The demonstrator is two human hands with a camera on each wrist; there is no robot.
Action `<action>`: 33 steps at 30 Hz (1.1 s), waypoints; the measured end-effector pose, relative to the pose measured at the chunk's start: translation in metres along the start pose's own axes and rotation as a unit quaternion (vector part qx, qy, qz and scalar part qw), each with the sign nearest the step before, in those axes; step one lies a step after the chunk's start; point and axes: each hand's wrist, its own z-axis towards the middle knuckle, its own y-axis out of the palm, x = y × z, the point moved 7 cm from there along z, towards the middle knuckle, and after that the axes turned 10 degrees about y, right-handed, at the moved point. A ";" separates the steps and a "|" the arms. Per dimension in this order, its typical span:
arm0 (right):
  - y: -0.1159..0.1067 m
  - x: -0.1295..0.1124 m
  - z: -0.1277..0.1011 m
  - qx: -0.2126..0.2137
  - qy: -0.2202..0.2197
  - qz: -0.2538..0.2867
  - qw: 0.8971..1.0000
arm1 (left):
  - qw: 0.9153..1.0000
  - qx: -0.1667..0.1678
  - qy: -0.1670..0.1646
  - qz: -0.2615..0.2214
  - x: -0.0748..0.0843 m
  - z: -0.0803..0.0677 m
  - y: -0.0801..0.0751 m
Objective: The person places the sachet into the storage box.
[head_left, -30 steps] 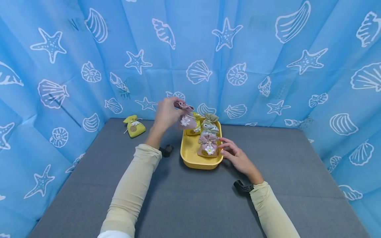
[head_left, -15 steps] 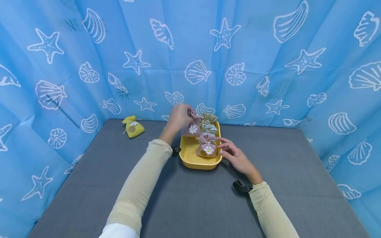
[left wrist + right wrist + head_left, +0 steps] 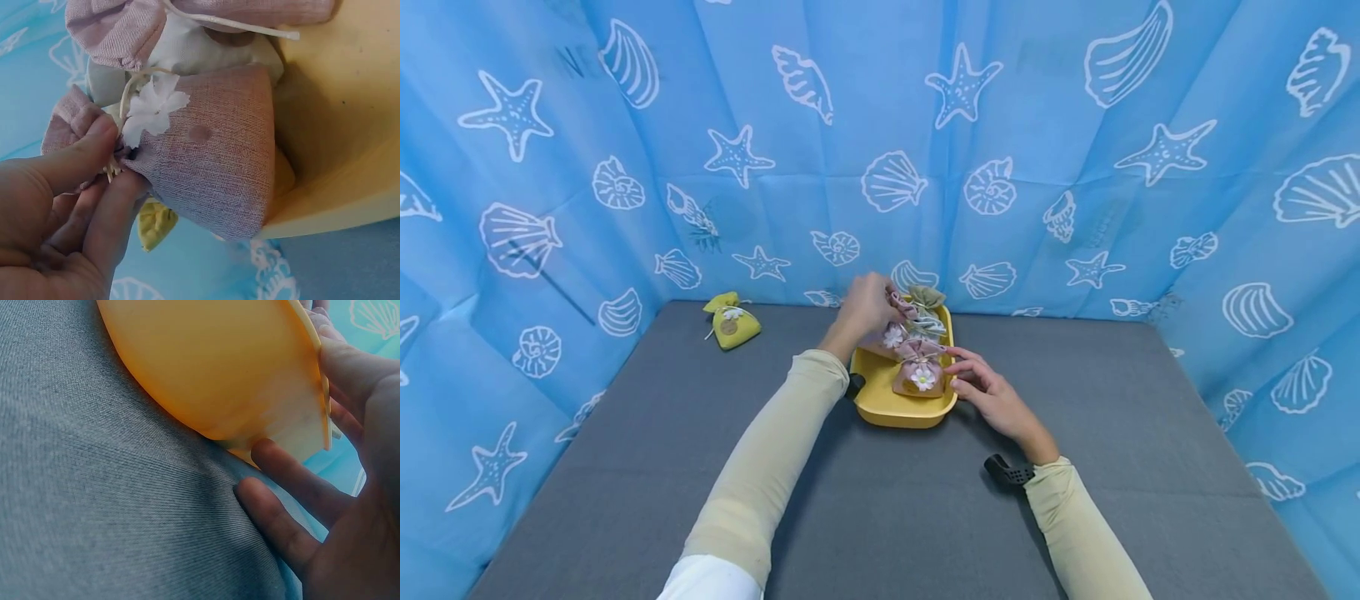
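My left hand [image 3: 867, 307] pinches a dusty-pink drawstring pouch [image 3: 219, 137] with a white flower by its gathered neck. In the left wrist view the pouch lies over the wall of the yellow tray [image 3: 895, 407], its bottom towards the rim. Another pink pouch [image 3: 919, 377] sits at the tray's right side, and a pale pouch [image 3: 194, 53] shows behind the held one. My right hand [image 3: 996, 404] rests at the tray's right side, thumb at the rim and two extended fingers [image 3: 290, 478] against or close to the outer wall.
A yellow-green pouch [image 3: 732, 325] lies on the grey tabletop [image 3: 880, 517] at the far left. An olive-topped pouch [image 3: 927, 296] stands at the tray's back. A blue seashell-print curtain [image 3: 820, 108] encloses the table's back and sides.
My left hand has carried the pink pouch right and down into the tray, in front of the yellow pouch there. The right hand has stayed at the tray's side.
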 end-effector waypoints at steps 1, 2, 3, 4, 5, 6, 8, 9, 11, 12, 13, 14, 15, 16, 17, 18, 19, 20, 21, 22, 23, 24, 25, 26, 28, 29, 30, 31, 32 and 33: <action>0.000 0.000 0.000 0.000 0.000 0.000 1.000 | 1.000 0.001 0.001 -0.003 -0.001 0.000 0.001; 0.000 0.000 0.000 0.001 0.000 -0.001 1.000 | 1.000 0.003 0.003 -0.004 -0.002 0.001 0.002; 0.000 0.000 0.000 0.002 0.001 -0.002 1.000 | 1.000 0.003 0.003 -0.005 -0.003 0.001 0.004; -0.001 0.000 0.000 0.003 0.001 -0.004 1.000 | 1.000 0.004 0.001 -0.004 -0.004 0.000 0.005; -0.001 0.000 0.000 0.004 0.000 -0.005 1.000 | 1.000 0.003 -0.002 -0.004 -0.006 0.000 0.006; -0.001 0.000 0.000 0.005 -0.001 -0.007 1.000 | 1.000 0.001 -0.004 -0.001 -0.008 0.000 0.007; -0.002 -0.001 -0.001 0.006 -0.002 -0.008 1.000 | 1.000 -0.005 -0.010 0.002 -0.011 -0.001 0.011; -0.002 -0.001 -0.001 0.007 -0.003 -0.007 1.000 | 1.000 -0.008 -0.012 0.001 -0.012 -0.001 0.012; -0.002 -0.001 -0.002 0.006 -0.005 -0.002 1.000 | 1.000 -0.018 -0.017 0.004 -0.014 -0.002 0.015; -0.002 -0.001 -0.002 0.006 -0.005 -0.001 1.000 | 0.999 -0.025 -0.020 0.006 -0.015 -0.002 0.017; -0.002 -0.001 -0.003 0.005 -0.005 0.001 1.000 | 0.999 -0.033 -0.025 0.007 -0.017 -0.003 0.019; -0.002 -0.002 -0.003 0.004 -0.004 0.002 1.000 | 0.999 -0.041 -0.029 0.011 -0.019 -0.004 0.020; -0.001 -0.002 -0.003 0.002 -0.004 0.001 1.000 | 0.998 -0.048 -0.033 0.013 -0.021 -0.005 0.022; -0.001 -0.002 -0.003 0.001 -0.003 0.001 1.000 | 0.998 -0.055 -0.036 0.016 -0.022 -0.006 0.022; 0.000 -0.002 -0.002 0.000 -0.003 0.001 1.000 | 0.997 -0.059 -0.038 0.014 -0.024 -0.007 0.022; 0.000 -0.003 -0.002 0.000 -0.003 0.000 1.000 | 0.997 -0.062 -0.036 0.015 -0.025 -0.008 0.022; 0.000 -0.003 -0.002 0.000 -0.003 0.001 1.000 | 0.997 -0.065 -0.034 0.013 -0.026 -0.009 0.020; 0.000 -0.003 -0.002 0.001 -0.003 0.001 1.000 | 0.997 -0.065 -0.028 0.007 -0.025 -0.009 0.018; -0.001 -0.003 -0.001 0.002 -0.003 0.001 1.000 | 0.998 -0.065 -0.023 0.001 -0.025 -0.009 0.015; -0.001 -0.003 -0.001 0.003 -0.004 0.001 1.000 | 0.998 -0.065 -0.018 -0.006 -0.024 -0.010 0.012; -0.001 -0.003 -0.001 0.003 -0.004 0.000 1.000 | 0.998 -0.064 -0.014 -0.013 -0.023 -0.010 0.008; 0.000 -0.002 -0.001 0.003 -0.003 0.000 1.000 | 0.998 -0.062 -0.009 -0.019 -0.023 -0.010 0.004; 0.000 -0.002 0.000 0.002 -0.003 -0.002 1.000 | 0.998 -0.059 -0.006 -0.027 -0.023 -0.010 -0.001; 0.000 -0.001 0.000 0.000 -0.002 -0.003 1.000 | 0.998 -0.053 -0.004 -0.037 -0.024 -0.010 -0.005; 0.001 -0.001 0.000 -0.001 -0.001 -0.004 1.000 | 0.998 -0.035 -0.004 -0.056 -0.028 -0.011 -0.015; 0.001 0.000 0.000 -0.001 0.000 -0.004 1.000 | 0.998 -0.023 -0.004 -0.061 -0.031 -0.011 -0.021; 0.001 0.000 0.001 -0.001 0.000 -0.003 1.000 | 0.998 -0.008 -0.003 -0.064 -0.035 -0.012 -0.027; 0.002 0.000 0.001 -0.001 0.000 -0.003 1.000 | 0.998 0.007 -0.004 -0.064 -0.039 -0.013 -0.033; 0.002 0.000 0.001 -0.001 0.001 -0.001 1.000 | 0.998 0.023 -0.005 -0.064 -0.045 -0.015 -0.040; 0.002 0.000 0.001 -0.001 0.002 -0.001 1.000 | 0.997 0.041 -0.007 -0.062 -0.051 -0.017 -0.046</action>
